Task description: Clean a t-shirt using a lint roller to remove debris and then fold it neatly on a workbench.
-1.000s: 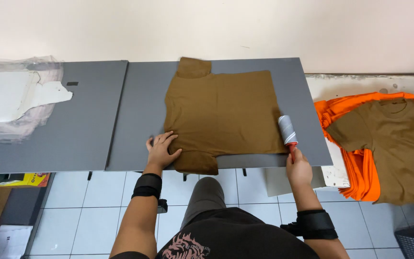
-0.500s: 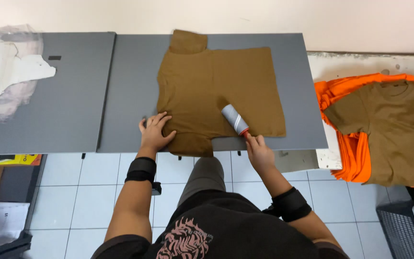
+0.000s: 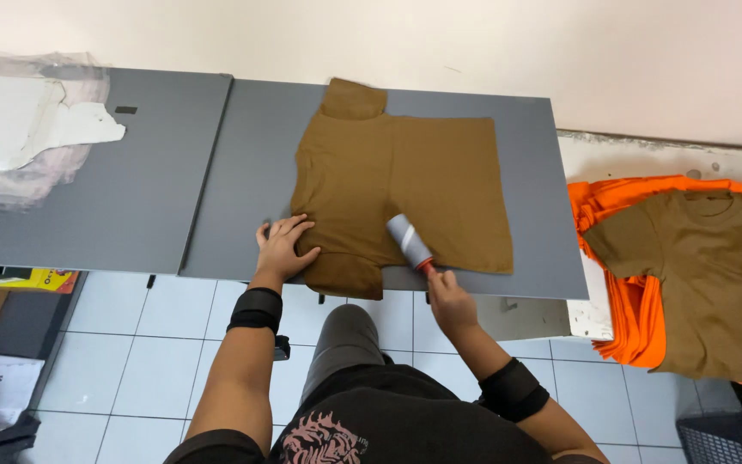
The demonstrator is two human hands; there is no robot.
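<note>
A brown t-shirt point(image 3: 405, 185) lies flat on the grey table point(image 3: 251, 172), its collar end near my body. My left hand point(image 3: 283, 249) presses flat on the shirt's near left corner, fingers spread. My right hand point(image 3: 450, 296) grips the red handle of a lint roller point(image 3: 410, 241), whose grey-white roll rests on the shirt near its lower middle. Both wrists wear black bands.
A second grey table point(image 3: 96, 198) at the left carries white card shapes and clear plastic bags point(image 3: 19, 129). At the right a pile of orange shirts point(image 3: 620, 258) lies with another brown shirt point(image 3: 714, 275) on top. A dark basket point(image 3: 723, 434) is at bottom right.
My right hand has carried the lint roller from the shirt's right edge leftward onto its lower middle. My left hand has stayed pressed on the shirt's near corner.
</note>
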